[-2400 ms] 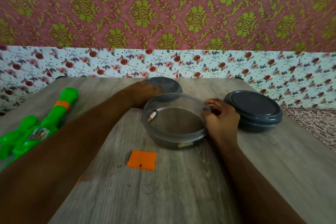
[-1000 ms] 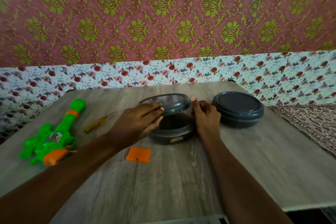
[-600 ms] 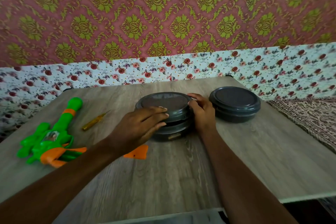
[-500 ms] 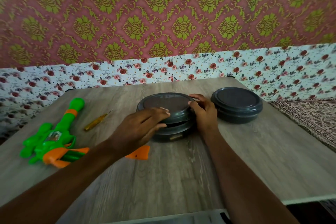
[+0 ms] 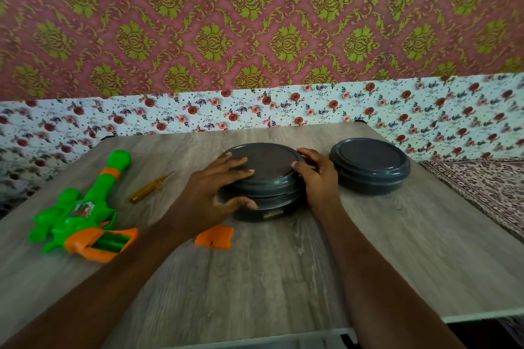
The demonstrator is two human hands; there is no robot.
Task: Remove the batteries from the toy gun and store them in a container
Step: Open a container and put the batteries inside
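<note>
A round grey container (image 5: 265, 208) stands mid-table with its dark lid (image 5: 269, 167) on top. My left hand (image 5: 215, 190) lies on the lid's left side, fingers spread over the top and thumb under the rim. My right hand (image 5: 317, 181) holds the lid's right edge, fingers curled round the rim. The batteries are hidden inside. The green and orange toy gun (image 5: 82, 212) lies at the left with its battery bay open. Its orange cover (image 5: 215, 236) lies on the table just in front of the container.
A second closed grey container (image 5: 370, 164) stands to the right. A small yellow-handled screwdriver (image 5: 150, 187) lies between the gun and the container. The table's near edge (image 5: 283, 331) is close; a patterned cloth (image 5: 487, 190) lies at the far right.
The container stood open with a battery inside; my left hand brought the lid over and set it on top. Both hands now sit on the lid's edges.
</note>
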